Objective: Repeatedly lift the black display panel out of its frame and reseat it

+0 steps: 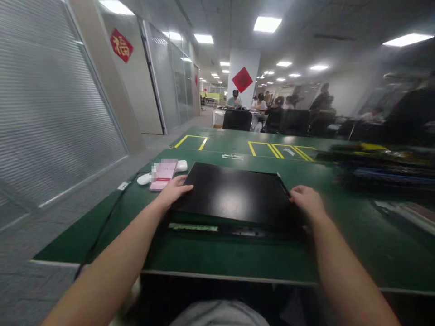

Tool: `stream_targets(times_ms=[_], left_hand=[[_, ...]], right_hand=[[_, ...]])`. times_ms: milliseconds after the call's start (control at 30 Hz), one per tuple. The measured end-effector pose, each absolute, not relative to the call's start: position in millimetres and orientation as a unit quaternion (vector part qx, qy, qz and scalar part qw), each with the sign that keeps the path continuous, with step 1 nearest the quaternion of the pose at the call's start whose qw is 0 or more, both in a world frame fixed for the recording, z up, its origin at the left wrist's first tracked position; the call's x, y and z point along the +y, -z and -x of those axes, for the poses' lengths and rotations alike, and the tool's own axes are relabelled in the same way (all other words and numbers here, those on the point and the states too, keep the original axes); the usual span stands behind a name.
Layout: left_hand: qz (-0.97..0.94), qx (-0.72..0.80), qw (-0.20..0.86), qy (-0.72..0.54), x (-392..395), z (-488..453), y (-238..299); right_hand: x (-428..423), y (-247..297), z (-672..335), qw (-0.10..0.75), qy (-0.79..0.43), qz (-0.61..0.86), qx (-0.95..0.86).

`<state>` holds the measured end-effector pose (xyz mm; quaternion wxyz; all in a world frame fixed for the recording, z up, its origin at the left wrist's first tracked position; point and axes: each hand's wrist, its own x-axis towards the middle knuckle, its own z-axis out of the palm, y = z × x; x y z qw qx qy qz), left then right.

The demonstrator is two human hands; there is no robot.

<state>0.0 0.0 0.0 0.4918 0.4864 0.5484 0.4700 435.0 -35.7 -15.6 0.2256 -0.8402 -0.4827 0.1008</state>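
A flat black panel (238,194), like a monitor or server cover, lies on the green table (210,258) in front of me. My left hand (174,190) grips its left edge, fingers curled over the rim. At the panel's right edge, my right hand (306,201) is closed on the side. A strip of green circuit board (193,227) shows under the panel's near edge.
A pink phone (163,174), a white mouse (144,179) and a small white case (181,165) lie at the left, with a black cable (105,222) running off the table. Stacked flat parts (380,163) sit at the right. Yellow-taped boxes (263,148) mark the far table. People sit beyond.
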Motion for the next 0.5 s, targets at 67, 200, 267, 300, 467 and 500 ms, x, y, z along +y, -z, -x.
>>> stream_targets(times_ms=[67,200,267,300,467,500], left_hand=[[-0.483,0.548,0.493,-0.473,-1.0,0.4,-0.3],[-0.474,0.554,0.496,-0.472,-1.9,0.6,-0.9],[-0.472,0.557,0.497,-0.468,-1.3,1.0,-0.3],[-0.473,0.558,0.498,-0.467,-0.8,1.4,0.4],[-0.476,0.55,0.509,-0.46,2.6,4.2,5.7],[-0.475,0.548,0.512,-0.46,3.1,4.5,6.5]], right_hand=[[-35.9,14.9,-433.9,0.226,-0.101,0.839,-0.484],[-37.1,13.2,-431.8,0.23,-0.097,0.836,-0.489],[-38.0,12.5,-430.8,0.233,-0.093,0.835,-0.49],[-38.3,12.2,-430.4,0.234,-0.091,0.834,-0.491],[-37.9,12.4,-430.5,0.236,-0.082,0.834,-0.492],[-37.6,12.7,-430.9,0.235,-0.082,0.833,-0.494]])
